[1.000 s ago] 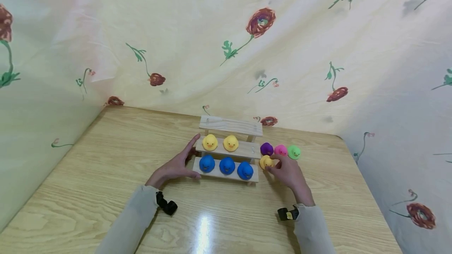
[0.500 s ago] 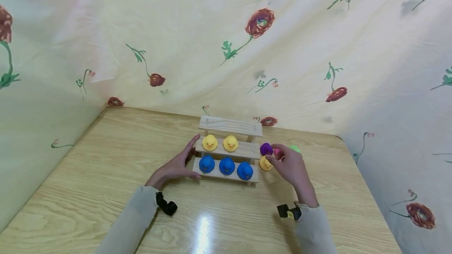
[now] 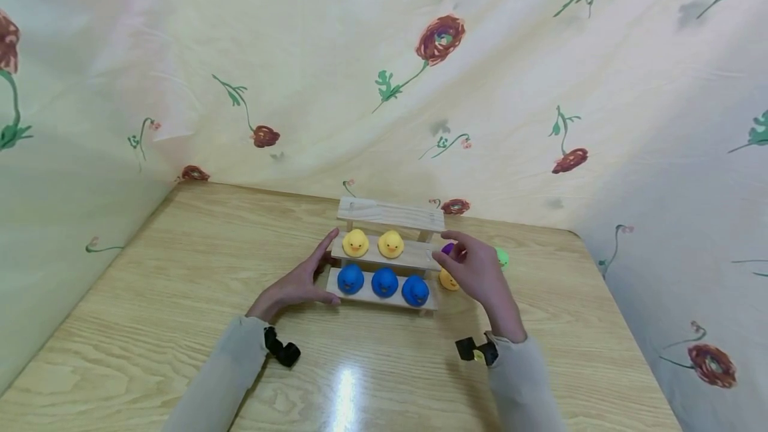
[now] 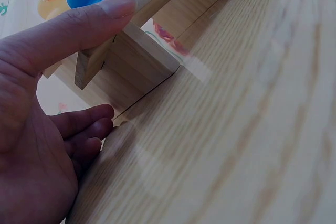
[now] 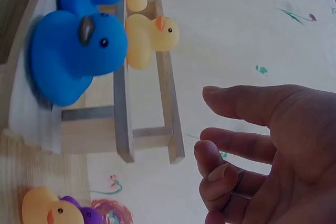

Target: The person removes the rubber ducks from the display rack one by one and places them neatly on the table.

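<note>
A three-tier wooden stand (image 3: 390, 213) carries three blue rubber ducks (image 3: 385, 282) on its lowest shelf and two yellow rubber ducks (image 3: 391, 244) on the middle one. My left hand (image 3: 303, 280) spans its left end, index finger at the middle shelf and thumb (image 4: 79, 38) over the end of the lowest shelf. My right hand (image 3: 477, 272) is raised by the right end of the middle shelf. Nothing shows between its thumb and loosely bent fingers in the right wrist view. Below it sits another yellow duck (image 5: 44, 208) on the table, partly hidden in the head view.
A purple duck (image 5: 89, 215) stands behind the loose yellow one. A green duck (image 3: 502, 257) peeks out past the right hand. The wooden table (image 3: 240, 232) is bordered by a flowered cloth (image 3: 336, 85) behind and at the sides.
My right hand lets go of the loose yellow duck, rises, and shifts left toward the middle shelf. The pink duck becomes hidden behind it. My left hand stays in place.
</note>
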